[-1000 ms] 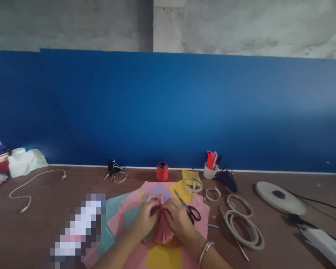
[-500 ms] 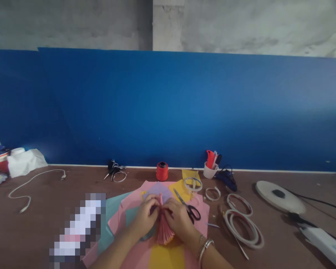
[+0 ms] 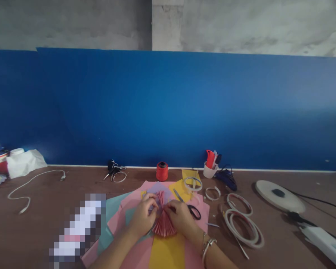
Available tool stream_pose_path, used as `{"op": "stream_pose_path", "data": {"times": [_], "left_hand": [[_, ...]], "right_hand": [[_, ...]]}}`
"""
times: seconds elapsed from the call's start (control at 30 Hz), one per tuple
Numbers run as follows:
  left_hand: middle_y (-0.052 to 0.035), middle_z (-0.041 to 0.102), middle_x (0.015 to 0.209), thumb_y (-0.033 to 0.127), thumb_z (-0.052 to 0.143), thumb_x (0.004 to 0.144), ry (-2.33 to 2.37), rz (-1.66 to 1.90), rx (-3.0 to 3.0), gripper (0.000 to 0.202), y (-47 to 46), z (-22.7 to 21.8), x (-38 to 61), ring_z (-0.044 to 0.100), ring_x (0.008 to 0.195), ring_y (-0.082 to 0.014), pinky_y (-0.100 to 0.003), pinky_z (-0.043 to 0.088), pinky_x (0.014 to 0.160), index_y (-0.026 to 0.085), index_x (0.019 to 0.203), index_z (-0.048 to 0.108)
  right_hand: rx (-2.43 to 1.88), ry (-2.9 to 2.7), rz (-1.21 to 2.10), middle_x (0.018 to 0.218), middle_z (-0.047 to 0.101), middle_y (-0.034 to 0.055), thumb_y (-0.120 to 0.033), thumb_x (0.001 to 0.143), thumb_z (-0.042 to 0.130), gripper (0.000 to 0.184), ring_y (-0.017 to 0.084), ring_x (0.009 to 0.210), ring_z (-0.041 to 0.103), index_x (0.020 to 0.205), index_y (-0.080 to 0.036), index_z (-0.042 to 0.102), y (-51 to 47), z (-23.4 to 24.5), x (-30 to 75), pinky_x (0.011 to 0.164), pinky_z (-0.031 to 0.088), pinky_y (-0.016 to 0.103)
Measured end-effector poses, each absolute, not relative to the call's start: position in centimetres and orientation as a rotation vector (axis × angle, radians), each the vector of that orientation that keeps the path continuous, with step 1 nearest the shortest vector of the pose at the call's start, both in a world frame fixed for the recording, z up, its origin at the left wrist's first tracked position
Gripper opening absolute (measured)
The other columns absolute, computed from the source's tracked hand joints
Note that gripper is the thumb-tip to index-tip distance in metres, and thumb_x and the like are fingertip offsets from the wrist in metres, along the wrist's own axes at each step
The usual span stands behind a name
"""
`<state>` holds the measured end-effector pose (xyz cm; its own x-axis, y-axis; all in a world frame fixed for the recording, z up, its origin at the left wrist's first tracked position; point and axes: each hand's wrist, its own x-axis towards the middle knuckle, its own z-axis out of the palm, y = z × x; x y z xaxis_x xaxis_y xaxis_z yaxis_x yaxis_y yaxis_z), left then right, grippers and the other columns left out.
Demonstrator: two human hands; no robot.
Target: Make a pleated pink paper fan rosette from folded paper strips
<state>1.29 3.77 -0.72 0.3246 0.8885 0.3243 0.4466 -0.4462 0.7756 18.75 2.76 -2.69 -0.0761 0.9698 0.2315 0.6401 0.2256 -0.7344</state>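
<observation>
A pink pleated paper fan (image 3: 164, 225) stands between my hands, pinched narrow at its middle and spread at both ends. My right hand (image 3: 180, 217) has its thumb and fingertips closed on the narrow middle from the right. Beside the left edge is my left hand (image 3: 143, 216), its fingers curled with the tips near the waist; whether something thin is between them cannot be made out. Under both hands lie sheets of coloured paper, pink (image 3: 128, 205), yellow (image 3: 168, 254) and teal (image 3: 112, 209). Black-handled scissors (image 3: 194, 212) rest on the sheets by my right hand.
Behind the paper stand a red thread spool (image 3: 162, 172) and a white cup (image 3: 210, 171) of tools. Tape rolls (image 3: 193, 184) and coiled white strips (image 3: 243, 228) lie rightward. Keys (image 3: 114, 172), a white cable (image 3: 28, 186) and a blurred-out object (image 3: 78, 228) are leftward.
The pleated paper has fanned out wider at its top and bottom. My left hand has drawn slightly left from the middle, while my right hand stays at the waist.
</observation>
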Motion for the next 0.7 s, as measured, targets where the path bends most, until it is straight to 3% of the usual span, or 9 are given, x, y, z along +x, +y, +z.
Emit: {"op": "stream_pose_path", "data": {"times": [0.33,0.53,0.7], "left_hand": [[-0.0027,0.055,0.075,0.006,0.041,0.066,1.189,1.056,2.036,0.017,4.78,-1.22,0.72,0.054,0.077,-0.0198,-0.034,0.043,0.078,0.022,0.062,0.046],[-0.0006,0.052,0.069,0.006,0.041,0.063,1.205,1.052,2.009,0.016,4.79,-1.06,0.71,0.051,0.071,-0.0182,-0.029,0.041,0.067,0.022,0.061,0.044],[0.0005,0.05,0.067,0.006,0.042,0.065,1.271,1.027,2.015,0.016,4.79,-0.88,0.72,0.051,0.068,-0.0173,-0.028,0.04,0.066,0.022,0.059,0.043]], "right_hand": [[-1.512,-1.738,0.563,0.056,0.06,-0.0006,-0.013,0.069,0.05,0.02,0.013,0.054,0.049,0.055,-0.018,0.063,2.83,-2.78,19.1,0.052,0.037,0.026],[-1.546,-1.763,0.529,0.055,0.057,-0.0011,-0.009,0.063,0.049,0.015,0.013,0.053,0.048,0.055,-0.017,0.058,2.6,-2.1,18.86,0.051,0.034,0.025],[-1.574,-1.786,0.524,0.054,0.054,-0.0026,-0.005,0.059,0.048,0.016,0.012,0.053,0.047,0.055,-0.018,0.055,2.69,-2.51,19.08,0.05,0.032,0.024]]}}
